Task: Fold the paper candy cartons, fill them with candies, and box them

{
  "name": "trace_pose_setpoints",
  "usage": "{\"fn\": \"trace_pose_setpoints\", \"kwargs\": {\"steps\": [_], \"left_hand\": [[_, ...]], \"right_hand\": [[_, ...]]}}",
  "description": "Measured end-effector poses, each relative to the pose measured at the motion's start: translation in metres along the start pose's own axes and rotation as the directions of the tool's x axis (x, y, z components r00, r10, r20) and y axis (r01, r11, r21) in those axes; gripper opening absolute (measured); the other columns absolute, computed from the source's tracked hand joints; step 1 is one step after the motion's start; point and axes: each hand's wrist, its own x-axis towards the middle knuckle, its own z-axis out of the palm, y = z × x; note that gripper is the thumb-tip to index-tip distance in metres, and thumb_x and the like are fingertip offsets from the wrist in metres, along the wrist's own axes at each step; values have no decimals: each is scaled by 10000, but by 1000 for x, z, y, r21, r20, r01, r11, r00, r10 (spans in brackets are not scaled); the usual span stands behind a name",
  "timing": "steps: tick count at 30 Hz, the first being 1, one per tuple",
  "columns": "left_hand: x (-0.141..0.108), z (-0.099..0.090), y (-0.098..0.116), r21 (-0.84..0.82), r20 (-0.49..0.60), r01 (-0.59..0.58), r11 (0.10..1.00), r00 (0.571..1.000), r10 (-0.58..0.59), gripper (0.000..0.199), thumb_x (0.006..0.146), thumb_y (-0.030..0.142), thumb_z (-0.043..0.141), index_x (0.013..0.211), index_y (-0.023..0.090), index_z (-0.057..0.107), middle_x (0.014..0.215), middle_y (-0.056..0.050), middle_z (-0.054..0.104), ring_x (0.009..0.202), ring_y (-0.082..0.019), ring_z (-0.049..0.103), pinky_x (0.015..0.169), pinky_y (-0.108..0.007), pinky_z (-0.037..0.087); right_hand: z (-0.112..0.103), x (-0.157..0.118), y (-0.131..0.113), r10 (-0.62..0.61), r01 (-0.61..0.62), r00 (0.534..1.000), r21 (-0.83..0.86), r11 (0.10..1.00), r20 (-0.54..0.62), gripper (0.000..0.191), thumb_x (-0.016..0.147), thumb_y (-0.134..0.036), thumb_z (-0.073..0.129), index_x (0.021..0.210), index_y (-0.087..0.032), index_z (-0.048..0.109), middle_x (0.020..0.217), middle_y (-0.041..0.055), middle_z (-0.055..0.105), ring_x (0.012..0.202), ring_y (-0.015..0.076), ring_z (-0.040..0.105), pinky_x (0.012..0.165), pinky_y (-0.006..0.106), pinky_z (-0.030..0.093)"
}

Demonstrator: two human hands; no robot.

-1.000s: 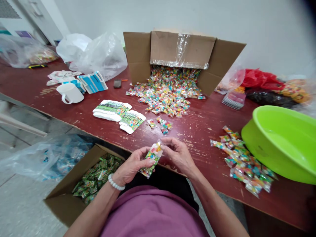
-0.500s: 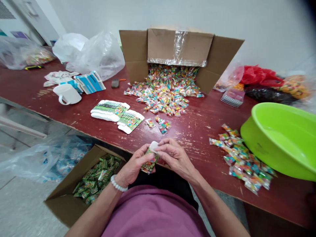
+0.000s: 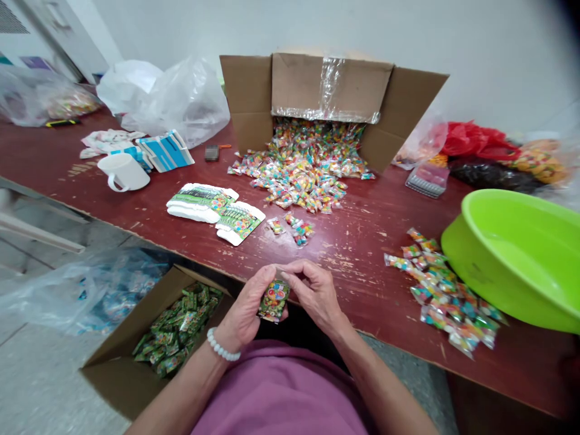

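Observation:
A small green printed candy box (image 3: 274, 298) is held at the table's front edge. My left hand (image 3: 248, 307) wraps round its side, with a pale bead bracelet on the wrist. At the box's top end, my right hand (image 3: 314, 294) pinches the flap between thumb and fingers. Just beyond lie a few wrapped candies (image 3: 296, 228). Flat green-and-white cartons (image 3: 240, 222) rest in overlapping stacks to the left. Below the table edge, a cardboard box (image 3: 113, 368) holds many filled green packs (image 3: 181, 326).
An open carton (image 3: 247, 96) spills wrapped candies (image 3: 308, 175) onto the red table (image 3: 357, 241). At right stand a green basin (image 3: 498, 266) and another candy pile (image 3: 446, 290). A white mug (image 3: 124, 172) lies tipped at left. Plastic bags (image 3: 181, 99) sit behind.
The white flap at the top has been folded down, and the box's printed face now shows more fully. Both hands have turned slightly and stay close together.

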Motion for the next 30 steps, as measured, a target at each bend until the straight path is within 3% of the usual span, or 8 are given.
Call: {"fn": "trace_pose_setpoints", "kwargs": {"steps": [3, 5, 9, 15, 17, 23, 26, 30], "left_hand": [[2, -2, 2, -103, 44, 112, 988, 993, -108, 447, 840, 533, 675, 1047, 137, 668, 715, -24, 654, 457, -142, 600, 400, -275, 534], [3, -3, 3, -125, 89, 130, 984, 989, -120, 470, 876, 540, 623, 1139, 152, 662, 775, -46, 687, 456, -146, 609, 389, -275, 528], [3, -3, 2, -66, 45, 106, 992, 994, -103, 473, 893, 491, 620, 1257, 190, 648, 939, -74, 729, 496, -134, 631, 418, -260, 544], [0, 0, 1, -22, 5, 85, 996, 996, -85, 549, 906, 558, 562, 1270, 160, 665, 942, -109, 746, 545, -153, 647, 447, -269, 560], [0, -2, 1, -19, 0, 88, 996, 996, -88, 534, 896, 543, 588, 1251, 154, 678, 936, -112, 750, 557, -160, 651, 449, -272, 562], [7, -4, 3, -185, 23, 160, 970, 987, -159, 407, 902, 395, 624, 1230, 160, 680, 844, -66, 745, 466, -131, 612, 419, -251, 519], [9, -1, 0, -276, -10, 202, 940, 977, -213, 367, 943, 362, 554, 1169, 109, 695, 845, -83, 751, 485, -128, 623, 462, -243, 524], [6, -1, -5, -236, -25, 122, 964, 991, -131, 424, 924, 425, 583, 1217, 136, 680, 940, -91, 753, 523, -127, 630, 459, -231, 507]], "right_hand": [[-6, 3, -3, -158, 170, 981, -101, 980, 115, 139, 923, -290, 630, 925, -244, 761, 972, 59, 772, 894, 206, 711, 837, 328, 534], [-7, 4, -3, -149, 161, 975, -63, 985, 162, 145, 925, -286, 623, 895, -232, 755, 997, 67, 771, 971, 218, 711, 881, 340, 533], [-2, 3, 2, 83, -105, 988, 168, 980, 131, 108, 831, -302, 732, 829, -197, 707, 1010, 59, 765, 903, 203, 723, 802, 316, 566], [1, 10, 7, 361, -403, 915, 358, 842, 181, 234, 703, -344, 829, 718, -161, 684, 798, 30, 746, 564, 111, 619, 512, 220, 488], [-2, 12, 4, 377, -422, 906, 361, 832, 192, 257, 703, -364, 830, 695, -160, 674, 782, 26, 737, 538, 101, 593, 483, 212, 455], [-3, -3, -1, 50, -53, 978, 7, 999, 202, 162, 868, -334, 698, 964, -205, 711, 1083, 69, 711, 959, 212, 659, 841, 359, 528], [3, -12, 3, -108, 159, 976, -274, 949, 191, 400, 774, -252, 794, 1146, -225, 650, 1184, 87, 671, 1103, 260, 590, 971, 434, 468], [7, -13, 8, -91, 145, 978, -304, 942, 187, 352, 778, -217, 793, 1093, -225, 635, 1142, 70, 671, 1040, 237, 603, 923, 393, 482]]}}
